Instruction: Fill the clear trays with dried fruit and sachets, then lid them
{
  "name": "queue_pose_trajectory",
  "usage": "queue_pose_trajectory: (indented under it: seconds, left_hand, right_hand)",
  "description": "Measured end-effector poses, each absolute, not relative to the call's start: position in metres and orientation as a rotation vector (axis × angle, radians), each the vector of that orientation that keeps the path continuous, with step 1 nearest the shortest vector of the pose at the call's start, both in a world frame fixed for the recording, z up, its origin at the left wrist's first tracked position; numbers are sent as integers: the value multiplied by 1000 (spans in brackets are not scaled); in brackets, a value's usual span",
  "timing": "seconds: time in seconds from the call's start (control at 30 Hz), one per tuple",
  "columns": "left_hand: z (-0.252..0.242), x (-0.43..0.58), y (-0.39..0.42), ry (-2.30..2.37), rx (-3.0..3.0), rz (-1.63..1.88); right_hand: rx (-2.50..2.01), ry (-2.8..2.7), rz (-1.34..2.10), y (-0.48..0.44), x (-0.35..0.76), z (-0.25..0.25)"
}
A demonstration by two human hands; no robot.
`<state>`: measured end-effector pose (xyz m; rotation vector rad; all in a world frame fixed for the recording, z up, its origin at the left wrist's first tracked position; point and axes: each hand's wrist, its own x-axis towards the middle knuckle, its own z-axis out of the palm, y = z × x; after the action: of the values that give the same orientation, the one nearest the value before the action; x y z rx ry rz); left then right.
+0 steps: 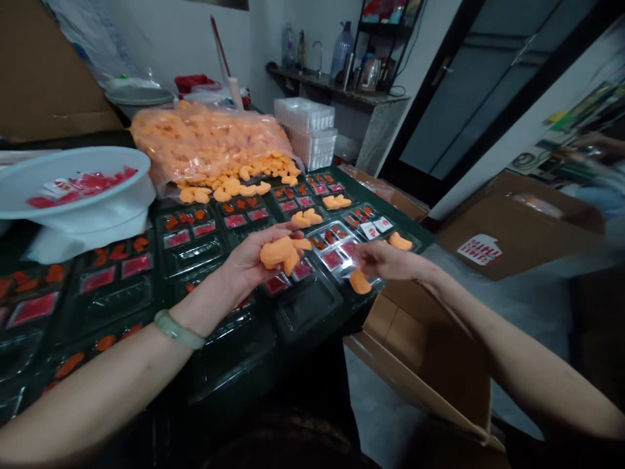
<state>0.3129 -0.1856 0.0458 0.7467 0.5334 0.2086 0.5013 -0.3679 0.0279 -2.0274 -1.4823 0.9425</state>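
Note:
Several orange, curved, foam-like pieces (283, 253) lie in my left hand (251, 254), its fingers curled around them above the clear plastic trays. My right hand (383, 260) is at the right edge of the table, fingers pinched and somewhat blurred. An orange piece (360, 281) shows at its fingertips, over a clear compartmented tray (336, 244). That tray has small red-orange pieces in its upper pockets and pink-red squares below. Orange pieces also sit in nearby trays, such as a pair (306, 217) just beyond my left hand and one piece (400, 241) right of my right hand.
A large clear bag (209, 140) spills orange pieces on the dark table. Left of it stands a white basin (131, 163) with red packets. Stacked clear boxes (312, 140) are at the back. An open cardboard box (410, 339) stands below the table's right edge.

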Motion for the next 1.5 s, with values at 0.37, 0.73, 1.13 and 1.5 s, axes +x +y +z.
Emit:
queue_pose_trajectory:
  seconds: [0.37, 0.73, 1.13, 1.5]
  left_hand:
    - [36, 326, -206, 450, 693, 153]
    - [36, 344, -236, 488, 749, 412]
    - [13, 368, -247, 650, 689, 457]
    - [19, 379, -247, 686, 497, 411]
  right_hand:
    - [-2585, -1570, 154, -379, 464, -6]
    - [-1839, -1067, 234, -360, 402, 36]
    - [-1718, -847, 468, -346, 417, 35]
    - [-1518, -681, 426, -344, 424, 39]
